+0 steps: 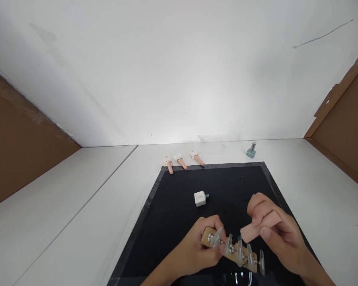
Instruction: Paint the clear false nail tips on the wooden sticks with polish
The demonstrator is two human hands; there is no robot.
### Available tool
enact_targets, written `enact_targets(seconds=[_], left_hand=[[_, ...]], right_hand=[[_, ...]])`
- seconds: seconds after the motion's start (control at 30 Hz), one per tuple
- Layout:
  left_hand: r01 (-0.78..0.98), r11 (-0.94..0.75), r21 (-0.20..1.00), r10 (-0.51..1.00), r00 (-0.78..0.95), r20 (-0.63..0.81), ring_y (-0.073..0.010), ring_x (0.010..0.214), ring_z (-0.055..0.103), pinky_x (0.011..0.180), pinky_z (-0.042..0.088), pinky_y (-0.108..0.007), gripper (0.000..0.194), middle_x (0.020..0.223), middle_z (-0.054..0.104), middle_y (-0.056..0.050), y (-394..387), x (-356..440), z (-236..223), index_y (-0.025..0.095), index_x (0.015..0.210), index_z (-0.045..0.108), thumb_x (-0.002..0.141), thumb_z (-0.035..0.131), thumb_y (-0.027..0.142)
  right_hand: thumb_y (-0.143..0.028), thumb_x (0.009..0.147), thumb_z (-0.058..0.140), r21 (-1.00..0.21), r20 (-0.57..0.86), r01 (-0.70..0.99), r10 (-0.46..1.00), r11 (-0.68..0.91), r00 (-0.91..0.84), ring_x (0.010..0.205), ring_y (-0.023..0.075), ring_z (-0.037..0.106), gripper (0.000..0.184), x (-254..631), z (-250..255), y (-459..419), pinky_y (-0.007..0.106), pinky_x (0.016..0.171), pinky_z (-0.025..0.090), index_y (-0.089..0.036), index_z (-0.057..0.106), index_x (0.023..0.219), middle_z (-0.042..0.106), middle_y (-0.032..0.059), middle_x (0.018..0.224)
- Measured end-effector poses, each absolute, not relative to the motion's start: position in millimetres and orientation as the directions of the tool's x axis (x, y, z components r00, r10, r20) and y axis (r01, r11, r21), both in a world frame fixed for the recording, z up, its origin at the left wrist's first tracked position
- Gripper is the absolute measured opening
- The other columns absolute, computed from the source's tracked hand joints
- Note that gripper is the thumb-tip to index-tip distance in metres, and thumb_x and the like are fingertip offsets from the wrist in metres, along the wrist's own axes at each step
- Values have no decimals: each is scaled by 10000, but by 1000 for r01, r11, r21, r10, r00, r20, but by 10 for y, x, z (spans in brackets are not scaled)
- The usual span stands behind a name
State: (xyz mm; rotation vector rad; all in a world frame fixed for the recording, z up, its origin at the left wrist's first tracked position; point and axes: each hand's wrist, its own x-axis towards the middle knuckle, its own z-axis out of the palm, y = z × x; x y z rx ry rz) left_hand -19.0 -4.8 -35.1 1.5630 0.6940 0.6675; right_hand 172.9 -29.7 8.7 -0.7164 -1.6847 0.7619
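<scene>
My left hand (207, 244) grips one end of a wooden nail-tip stand (231, 254), its fingers closed around it. Several clear false nail tips (239, 254) stand in a row on the stand's metal studs. Between the closed fingers of my right hand (276, 230) is a pink nail polish cap (250, 232). A small dark brush end shows under the cap, close to a middle nail tip; whether it touches I cannot tell. A white polish bottle (200, 198) with a teal neck lies uncapped on the black mat, beyond my hands.
The black mat (179, 222) has taped edges on a white table (92, 222). Along its far edge lie white bottles with pink caps (181, 163). A teal polish bottle (251, 152) stands at the back right. Brown cardboard panels (346, 115) and a white wall enclose the table.
</scene>
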Motion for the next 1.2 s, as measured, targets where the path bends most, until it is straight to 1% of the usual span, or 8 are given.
enact_targets(seconds=[0.17,0.37,0.57,0.7,0.8,0.97,1.1,1.2], left_hand=[[32,-71,997,739,673,31,-68,440,334,433,268,-191,135,537,411,54,-54,-179,-330,185,645,447,683,550,262],[53,-63,997,751,661,13,-68,450,364,454,289,-193,108,563,433,46,-75,-200,-375,180,658,461,681,543,248],[52,-89,995,745,666,32,-66,446,348,440,275,-191,128,542,414,53,-70,-182,-317,186,633,440,678,541,250],[100,-118,988,762,647,25,-68,458,351,454,286,-195,101,558,435,41,-70,-185,-335,178,640,460,667,524,251],[109,-144,984,759,650,39,-67,453,350,455,280,-196,89,540,436,46,-61,-175,-316,180,641,455,662,520,237],[117,-156,981,750,660,41,-63,447,328,445,264,-189,91,520,415,61,-42,-156,-273,185,649,445,662,529,220],[111,-171,979,757,651,58,-64,448,341,449,272,-193,99,519,425,54,-43,-171,-333,182,645,457,677,526,246],[109,-167,980,776,628,62,-69,466,362,464,290,-196,111,537,448,42,-43,-180,-366,176,641,470,674,544,252]], right_hand=[[-345,977,445,-796,552,79,772,601,-314,683,158,518,241,1719,129,-296,258,571,443,-237,537,782,567,14,733],[-305,978,452,-797,573,111,802,593,-172,703,157,506,225,1735,42,-306,266,611,450,-239,537,780,545,9,748],[-344,977,443,-804,544,71,779,590,-312,673,161,530,238,1687,103,-333,264,561,450,-237,547,791,568,19,729],[-293,989,427,-785,559,165,798,597,-226,702,153,520,234,1706,77,-326,260,608,455,-240,539,791,572,10,749],[-306,987,435,-785,578,138,794,604,-187,710,149,519,224,1719,61,-328,256,616,458,-244,540,798,560,0,747],[-327,980,441,-792,537,138,786,595,-305,650,145,520,281,1685,98,-333,254,552,448,-223,522,731,566,7,718],[-230,969,453,-766,556,240,802,597,-220,676,164,527,230,1694,73,-322,282,576,459,-229,557,764,576,19,730],[-253,966,467,-770,592,192,793,609,-143,683,172,535,220,1710,57,-323,288,579,464,-243,581,779,587,19,731]])
